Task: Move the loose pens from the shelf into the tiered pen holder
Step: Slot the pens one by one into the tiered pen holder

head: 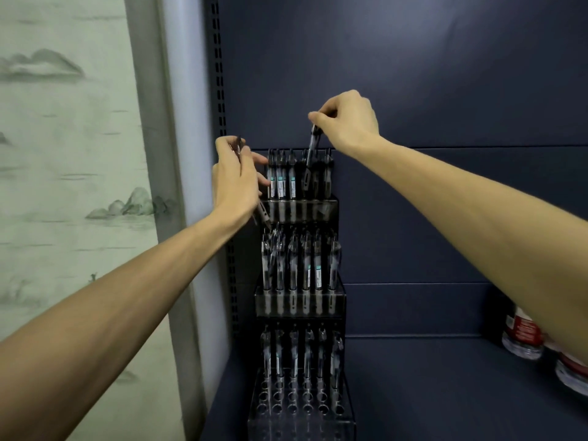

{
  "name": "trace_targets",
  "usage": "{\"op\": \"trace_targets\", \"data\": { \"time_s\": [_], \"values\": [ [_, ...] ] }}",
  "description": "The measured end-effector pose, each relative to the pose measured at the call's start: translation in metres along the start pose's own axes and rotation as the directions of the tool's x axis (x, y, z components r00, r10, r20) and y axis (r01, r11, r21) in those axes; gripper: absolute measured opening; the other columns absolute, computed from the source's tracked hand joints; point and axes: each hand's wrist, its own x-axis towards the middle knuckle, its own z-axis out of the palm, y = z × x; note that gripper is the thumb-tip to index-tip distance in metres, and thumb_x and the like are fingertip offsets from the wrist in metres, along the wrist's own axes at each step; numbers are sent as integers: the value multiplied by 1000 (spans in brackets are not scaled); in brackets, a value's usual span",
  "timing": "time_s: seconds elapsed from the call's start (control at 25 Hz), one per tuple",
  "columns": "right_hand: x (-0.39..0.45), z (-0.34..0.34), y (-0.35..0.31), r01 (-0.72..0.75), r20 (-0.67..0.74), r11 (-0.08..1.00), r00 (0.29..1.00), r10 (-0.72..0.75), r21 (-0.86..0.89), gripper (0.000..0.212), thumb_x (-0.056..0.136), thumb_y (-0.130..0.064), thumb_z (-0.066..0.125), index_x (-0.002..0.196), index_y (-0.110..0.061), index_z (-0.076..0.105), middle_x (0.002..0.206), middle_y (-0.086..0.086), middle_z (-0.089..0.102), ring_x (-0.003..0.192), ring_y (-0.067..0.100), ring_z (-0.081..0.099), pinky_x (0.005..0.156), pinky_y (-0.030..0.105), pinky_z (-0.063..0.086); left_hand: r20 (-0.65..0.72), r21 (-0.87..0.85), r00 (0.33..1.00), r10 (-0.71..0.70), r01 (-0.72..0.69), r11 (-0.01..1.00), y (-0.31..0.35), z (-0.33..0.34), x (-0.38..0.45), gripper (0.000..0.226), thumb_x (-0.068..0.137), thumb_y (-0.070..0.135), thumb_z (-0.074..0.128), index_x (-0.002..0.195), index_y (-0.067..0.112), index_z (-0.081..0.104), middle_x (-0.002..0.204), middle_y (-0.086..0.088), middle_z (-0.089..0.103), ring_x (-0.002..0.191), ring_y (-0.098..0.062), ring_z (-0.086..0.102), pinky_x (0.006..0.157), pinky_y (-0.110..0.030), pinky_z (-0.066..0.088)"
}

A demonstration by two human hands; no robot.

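The tiered pen holder (300, 300) stands on the shelf (429, 393), its front holes vacant. Farther back, the left hand (235, 183) grips spare pens (263, 214). Farthest, the right hand (348, 120) pinches a light, stiff, smooth pen (310, 160) at its top end, entering the top tier.

a dark blue back panel (413, 74) rises behind a dark blue shelf (445, 393), with a slotted metal upright (219, 74) along its left edge. left of that stands a pale grey post (178, 122), then a wall covering (63, 154) printed with misty grey-green hills and water. soft light falls on the upper panel.
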Motion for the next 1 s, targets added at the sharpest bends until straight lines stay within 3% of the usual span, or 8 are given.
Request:
{"op": "trace_targets", "data": {
  "time_s": [0.16,0.28,0.48,0.68,0.84,1.0],
  "values": [
    [2,1,-5,25,12,999,1000,-25,-26,25,98,-39,65,92,-20,80,85,-7,73,86,14,70,85,40,59,38,258,990,134,-139,956,-2,-11,-3,11,111,34,34,114,26,41,93,17,75,67,-6,70,70,-36,51],
    [4,1,-6,9,27,1000,1000,-9,3,24,97,-39,66,91,-19,79,84,-7,73,83,13,69,84,39,60,34,412,982,187,-184,893,1,-15,-9,15,112,40,35,108,27,42,83,20,74,66,-1,62,67,-28,41],
    [4,-1,-4,-2,75,999,997,4,-35,26,96,-39,68,92,-17,81,87,-3,76,82,14,71,84,39,61,-28,288,990,139,-125,949,-2,-15,-4,25,106,50,51,105,25,53,74,8,65,68,-15,58,69,-36,44],
    [-3,3,1,7,79,1000,997,-7,-4,25,96,-40,68,91,-19,81,85,-4,76,80,12,71,83,38,61,-62,216,991,119,-103,971,-2,-11,-2,27,99,48,65,100,23,57,66,11,52,58,-4,45,60,-21,36],
    [-10,10,2,73,198,988,979,-45,-137,28,91,-46,72,89,-20,81,82,-6,73,83,15,69,74,32,54,-96,198,991,89,-69,978,0,-9,-3,37,89,54,75,100,22,60,67,12,56,58,-5,48,62,-25,41],
    [-18,24,1,118,164,969,983,-83,-215,33,91,-49,70,87,-18,80,81,-4,74,82,17,69,71,31,53,-64,241,993,94,-76,968,0,-7,-4,41,80,61,80,86,24,64,66,11,61,62,-7,54,65,-28,45]
  ]
}}
